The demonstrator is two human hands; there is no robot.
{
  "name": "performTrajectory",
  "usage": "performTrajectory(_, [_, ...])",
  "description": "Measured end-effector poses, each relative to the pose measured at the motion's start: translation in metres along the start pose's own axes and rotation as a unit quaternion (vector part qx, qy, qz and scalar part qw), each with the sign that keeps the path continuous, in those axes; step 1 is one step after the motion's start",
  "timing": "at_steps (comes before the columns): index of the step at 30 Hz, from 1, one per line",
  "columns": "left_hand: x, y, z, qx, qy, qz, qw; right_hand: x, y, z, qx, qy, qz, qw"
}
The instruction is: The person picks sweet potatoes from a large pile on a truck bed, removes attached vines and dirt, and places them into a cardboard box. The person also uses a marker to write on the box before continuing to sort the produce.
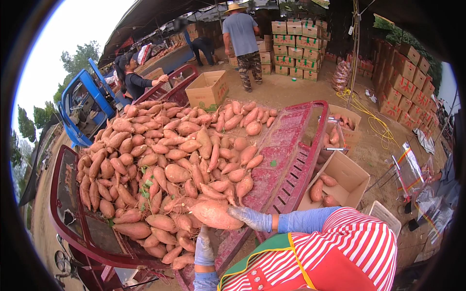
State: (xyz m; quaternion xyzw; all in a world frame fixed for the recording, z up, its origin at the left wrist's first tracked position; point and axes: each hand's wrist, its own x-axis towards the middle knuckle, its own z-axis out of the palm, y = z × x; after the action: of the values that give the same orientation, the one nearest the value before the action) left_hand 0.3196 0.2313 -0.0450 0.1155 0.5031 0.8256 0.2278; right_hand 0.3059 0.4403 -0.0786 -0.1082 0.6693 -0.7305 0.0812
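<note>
A large sweet potato is in my gloved right hand, which grips its right end. My gloved left hand is at the lower left edge of the same sweet potato; its fingertips are partly hidden, and I cannot tell if it grips anything. Both gloves are pale and soiled, below blue sleeves. Beyond my hands a big heap of sweet potatoes with thin roots and a few green leaves covers much of the red metal truck bed.
An open cardboard box with a few sweet potatoes stands right of the bed's raised side rail. Another box is behind the heap. Stacked cartons, a yellow cord, a blue vehicle cab and several people surround the bed.
</note>
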Motion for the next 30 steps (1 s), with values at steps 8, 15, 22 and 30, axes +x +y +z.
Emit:
performTrajectory(8, [0.006,-0.010,-0.004,-0.230,0.203,-0.009,0.952,0.007,-0.019,-0.047,-0.535,-0.113,-0.119,0.829])
performTrajectory(15, [-0.030,-0.029,-0.067,-0.356,0.236,0.048,0.903,0.097,-0.166,-0.326,-0.560,0.331,0.117,0.751])
performTrajectory(22, [-0.036,-0.044,-0.073,-0.384,0.280,0.048,0.879,0.079,-0.322,-0.487,-0.388,0.539,0.340,0.666])
performTrajectory(30, [-0.036,-0.039,-0.069,-0.433,0.240,0.058,0.867,0.073,-0.316,-0.287,-0.510,0.269,0.102,0.811])
